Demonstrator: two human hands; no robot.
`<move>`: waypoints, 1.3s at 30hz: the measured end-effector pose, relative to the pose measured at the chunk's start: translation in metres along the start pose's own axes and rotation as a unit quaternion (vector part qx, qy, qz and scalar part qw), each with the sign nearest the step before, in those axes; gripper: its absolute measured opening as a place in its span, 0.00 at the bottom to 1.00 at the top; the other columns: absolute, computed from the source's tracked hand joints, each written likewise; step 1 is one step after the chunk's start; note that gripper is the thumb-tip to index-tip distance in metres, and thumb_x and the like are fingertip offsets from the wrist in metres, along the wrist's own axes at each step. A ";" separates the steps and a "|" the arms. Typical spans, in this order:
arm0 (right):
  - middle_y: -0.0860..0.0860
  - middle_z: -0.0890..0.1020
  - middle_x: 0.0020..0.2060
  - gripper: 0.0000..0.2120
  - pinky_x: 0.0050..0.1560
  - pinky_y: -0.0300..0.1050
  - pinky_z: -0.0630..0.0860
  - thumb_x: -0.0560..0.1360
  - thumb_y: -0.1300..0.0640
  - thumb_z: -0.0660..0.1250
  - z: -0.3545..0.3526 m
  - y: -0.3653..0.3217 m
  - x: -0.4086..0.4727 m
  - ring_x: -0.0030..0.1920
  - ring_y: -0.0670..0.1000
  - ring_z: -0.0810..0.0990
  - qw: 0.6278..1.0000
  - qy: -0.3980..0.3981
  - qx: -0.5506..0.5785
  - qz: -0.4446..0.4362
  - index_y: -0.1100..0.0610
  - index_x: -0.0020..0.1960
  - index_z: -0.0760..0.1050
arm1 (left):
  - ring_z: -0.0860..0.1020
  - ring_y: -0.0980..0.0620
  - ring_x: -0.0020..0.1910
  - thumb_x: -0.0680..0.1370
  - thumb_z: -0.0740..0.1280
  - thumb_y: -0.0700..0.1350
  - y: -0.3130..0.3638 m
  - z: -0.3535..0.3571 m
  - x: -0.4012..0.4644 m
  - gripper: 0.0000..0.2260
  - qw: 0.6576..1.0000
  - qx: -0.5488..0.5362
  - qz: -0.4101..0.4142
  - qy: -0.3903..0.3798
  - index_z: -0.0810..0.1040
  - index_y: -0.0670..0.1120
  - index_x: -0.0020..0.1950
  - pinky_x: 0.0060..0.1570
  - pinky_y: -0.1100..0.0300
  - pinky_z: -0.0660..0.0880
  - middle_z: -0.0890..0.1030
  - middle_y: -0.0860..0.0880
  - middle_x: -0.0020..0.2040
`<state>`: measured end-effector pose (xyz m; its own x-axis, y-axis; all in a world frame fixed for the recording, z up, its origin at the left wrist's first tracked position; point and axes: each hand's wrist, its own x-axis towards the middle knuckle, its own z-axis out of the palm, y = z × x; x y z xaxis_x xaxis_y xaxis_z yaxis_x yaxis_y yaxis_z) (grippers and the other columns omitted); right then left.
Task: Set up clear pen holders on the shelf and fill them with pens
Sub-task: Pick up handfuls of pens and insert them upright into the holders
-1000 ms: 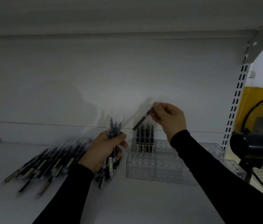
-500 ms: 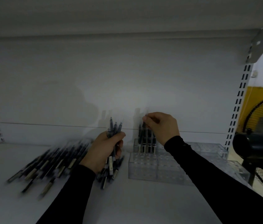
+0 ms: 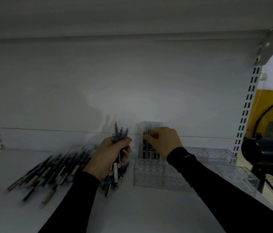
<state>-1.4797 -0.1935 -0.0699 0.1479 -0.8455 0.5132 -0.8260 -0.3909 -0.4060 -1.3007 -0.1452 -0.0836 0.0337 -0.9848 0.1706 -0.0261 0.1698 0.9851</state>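
Presently I note the left hand (image 3: pixel 106 158) gripping a bundle of pens (image 3: pixel 120 137) upright above the shelf (image 3: pixel 15 207). Right hand (image 3: pixel 163 142) fingers (image 3: pixel 147 136) pinch a pen top at the clear holder (image 3: pixel 149 172)'s back row. Loose pens (image 3: pixel 48 172) lie left.

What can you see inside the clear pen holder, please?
A few dark pens stand in the clear pen holder's back row; the right hand covers part of that row. Front cells look empty.

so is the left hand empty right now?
No, the left hand grips a bundle of pens upright, their tips sticking up above the fist.
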 end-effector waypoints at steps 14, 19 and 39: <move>0.51 0.84 0.34 0.12 0.43 0.41 0.79 0.75 0.49 0.70 0.003 -0.026 -0.015 0.36 0.45 0.81 0.924 -0.060 0.375 0.039 0.56 0.39 0.83 | 0.74 0.49 0.26 0.78 0.68 0.45 0.000 0.001 -0.003 0.08 0.997 0.023 0.028 -0.074 0.83 0.41 0.49 0.25 0.61 0.70 0.85 0.42 0.42; 0.52 0.83 0.32 0.11 0.41 0.45 0.82 0.76 0.53 0.69 -0.010 -0.022 -0.010 0.35 0.50 0.81 0.880 0.020 0.464 0.099 0.56 0.37 0.81 | 0.74 0.48 0.25 0.79 0.66 0.47 0.000 0.002 -0.003 0.11 0.999 -0.017 0.013 -0.046 0.84 0.43 0.44 0.24 0.61 0.72 0.84 0.36 0.44; 0.53 0.86 0.42 0.12 0.55 0.45 0.79 0.75 0.51 0.70 -0.022 0.006 0.004 0.42 0.50 0.84 0.964 0.118 0.235 0.026 0.59 0.49 0.84 | 0.70 0.50 0.22 0.79 0.67 0.42 -0.005 -0.002 0.003 0.07 0.999 -0.016 0.004 0.030 0.78 0.39 0.45 0.21 0.62 0.67 0.83 0.43 0.37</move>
<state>-1.4960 -0.1912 -0.0542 -0.0611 -0.7842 0.6175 -0.4832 -0.5181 -0.7058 -1.2982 -0.1490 -0.0880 0.0935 -0.9795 0.1783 0.0047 0.1796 0.9837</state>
